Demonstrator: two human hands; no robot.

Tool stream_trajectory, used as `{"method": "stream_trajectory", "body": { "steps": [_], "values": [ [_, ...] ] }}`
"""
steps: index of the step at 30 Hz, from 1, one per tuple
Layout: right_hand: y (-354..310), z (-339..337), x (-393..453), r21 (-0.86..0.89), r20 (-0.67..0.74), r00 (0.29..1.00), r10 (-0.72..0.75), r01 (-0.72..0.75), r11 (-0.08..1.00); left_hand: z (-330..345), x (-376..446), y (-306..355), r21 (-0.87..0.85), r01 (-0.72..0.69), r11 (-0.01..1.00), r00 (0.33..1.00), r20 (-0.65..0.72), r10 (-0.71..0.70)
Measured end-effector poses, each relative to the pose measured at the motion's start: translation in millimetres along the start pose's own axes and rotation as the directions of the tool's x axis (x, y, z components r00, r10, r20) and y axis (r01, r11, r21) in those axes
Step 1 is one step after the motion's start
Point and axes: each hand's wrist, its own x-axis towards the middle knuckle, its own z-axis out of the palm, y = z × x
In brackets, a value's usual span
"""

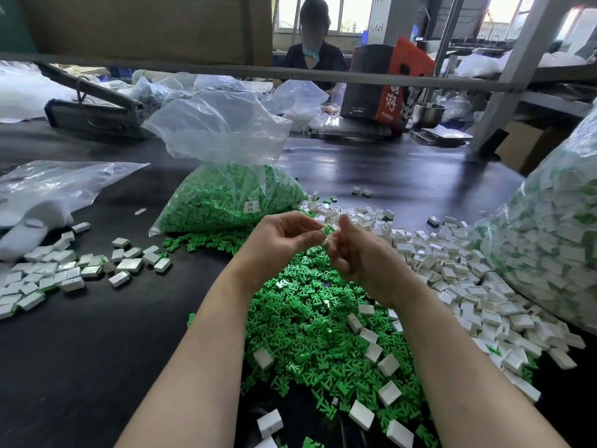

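Observation:
Both my hands are raised over the dark table (97, 334), fingertips meeting. My left hand (284, 240) and my right hand (358, 250) pinch one small green plastic piece (329, 229) between them; a white bit shows just under it, mostly hidden by fingers. Below my wrists spreads a heap of loose green pieces (307, 324) with a few white rectangular shells lying on it. A wide pile of white shells (452, 273) lies to the right.
An open clear bag of green pieces (226, 195) stands behind my hands. A big bag of assembled white-and-green parts (549, 227) fills the right edge. Finished white parts (64, 270) lie at the left beside clear bags. A seated person (313, 56) works across the table.

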Motion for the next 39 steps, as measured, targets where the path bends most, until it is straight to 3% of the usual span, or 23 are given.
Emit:
{"method": "stream_trajectory", "body": {
  "steps": [5, 11, 15, 26, 31, 39],
  "values": [
    [3.3, 6.9, 5.5, -0.019, 0.025, 0.998, 0.062, -0.061, 0.998, 10.6, 3.2, -0.4, 0.04, -0.04, 0.998, 0.997, -0.059, 0.042],
    [7.4, 14.4, 6.3, 0.327, 0.029, 0.997, 0.076, -0.082, 0.942, 17.3, 4.6, -1.6, -0.072, -0.019, 0.997, 0.997, -0.082, 0.013],
    [10.4, 17.4, 5.4, 0.432, 0.036, 0.998, 0.047, -0.058, 0.9, 17.5, 5.1, -4.2, -0.129, -0.003, 0.992, 0.997, -0.08, -0.008],
    [12.9, 15.8, 3.8, 0.442, 0.037, 0.999, 0.024, -0.038, 0.896, 20.9, 4.3, -3.5, -0.189, 0.0, 0.982, 0.997, -0.078, -0.015],
    [15.2, 21.3, 6.4, 0.455, -0.028, 1.0, 0.001, 0.012, 0.891, 20.6, 2.9, -1.2, -0.177, -0.019, 0.984, 0.999, -0.053, 0.01],
    [11.6, 17.5, 6.3, 0.469, 0.088, 0.996, 0.018, -0.057, 0.881, 17.0, 1.9, 0.5, -0.211, -0.004, 0.977, 0.998, -0.056, -0.008]
  ]
}}
